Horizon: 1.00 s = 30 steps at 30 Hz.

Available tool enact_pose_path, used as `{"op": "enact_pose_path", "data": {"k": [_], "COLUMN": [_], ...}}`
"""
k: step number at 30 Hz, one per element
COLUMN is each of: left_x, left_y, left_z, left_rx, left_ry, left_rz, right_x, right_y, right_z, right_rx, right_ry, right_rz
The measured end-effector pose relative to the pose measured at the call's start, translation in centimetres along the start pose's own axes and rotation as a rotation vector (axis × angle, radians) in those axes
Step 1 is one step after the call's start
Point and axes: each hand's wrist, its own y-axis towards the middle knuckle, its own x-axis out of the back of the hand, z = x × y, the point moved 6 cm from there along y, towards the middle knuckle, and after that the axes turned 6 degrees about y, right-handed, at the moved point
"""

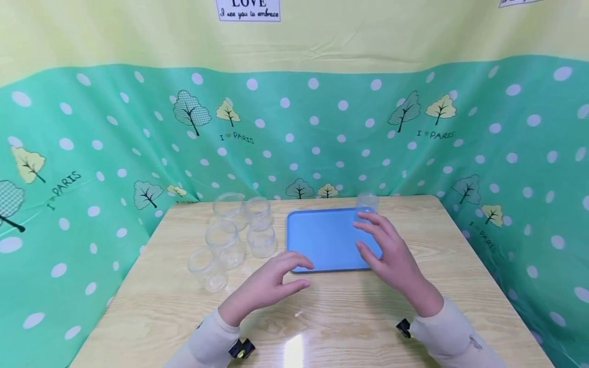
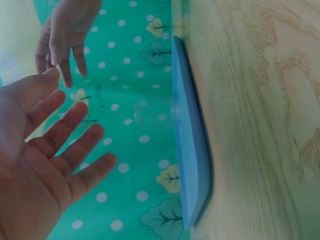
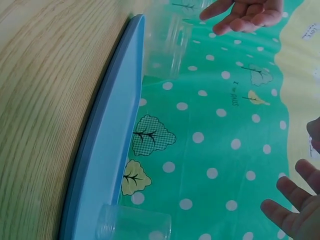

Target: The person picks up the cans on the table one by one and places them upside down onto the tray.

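Observation:
A blue tray (image 1: 322, 240) lies on the table, with one clear cup (image 1: 366, 202) upright at its far right corner. My right hand (image 1: 391, 253) hovers over the tray's right side, its fingers spread and relaxed, holding nothing. In the head view its fingertips partly overlap that cup; the right wrist view shows the cup (image 3: 135, 222) apart from the hand (image 3: 297, 210). Near the tray's front left corner floats my left hand (image 1: 271, 281), thumb and fingers apart, with nothing in it. In the left wrist view its palm (image 2: 40, 155) faces the camera, fingers loosely extended.
Left of the tray stand several clear cups of different sizes, among them a tall one (image 1: 225, 245), a small one (image 1: 261, 240) and a front one (image 1: 208, 268). A green and yellow patterned curtain (image 1: 285, 128) encloses the wooden table (image 1: 156, 306).

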Motion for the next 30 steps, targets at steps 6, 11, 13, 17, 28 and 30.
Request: {"op": "enact_pose_path", "data": {"k": [6,11,13,17,28,30], "left_x": [0.2,0.4,0.4,0.5,1.3,1.5], "left_y": [-0.1,-0.1,-0.1,-0.1,-0.5,-0.5], "left_z": [0.0,-0.1,-0.1,-0.2,-0.5,-0.5], "left_rx": [-0.018,-0.024,-0.024,-0.018,0.055,0.064], "left_ry": [0.016,0.022,0.027,0.045,0.049,0.027], "left_rz": [-0.019,-0.023,-0.019,-0.027,-0.018,-0.027], "right_x": [-0.3,-0.3,-0.2,-0.2,-0.3,-0.2], "right_y": [0.1,0.1,0.1,0.0,0.0,-0.1], "right_z": [0.1,0.0,0.0,-0.1,-0.1,-0.1], "right_rx": [-0.005,-0.037,-0.044,-0.042,-0.038,-0.031], "right_ry": [-0.02,-0.028,-0.03,-0.027,-0.026,-0.031], "right_rz": [0.023,0.042,0.042,0.04,0.05,0.05]}}
